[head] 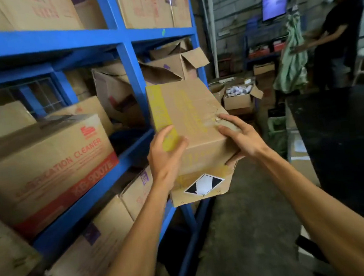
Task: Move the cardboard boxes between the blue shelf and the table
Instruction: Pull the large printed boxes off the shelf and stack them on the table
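Cardboard box (pixel 188 123) (yellow print, dented)

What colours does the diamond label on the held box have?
Black and white: the diamond label on the held box has black corners and a white middle, in the head view.

I am standing in a storeroom or warehouse. A blue shelf (pixel 125 60) is rising beside me, its levels packed with cardboard boxes (pixel 43 167), some torn open. Bare block walls (pixel 235 0) and a concrete floor (pixel 239 233) are showing ahead, with open cartons (pixel 240 99) sitting on the ground near a monitor (pixel 274 6).
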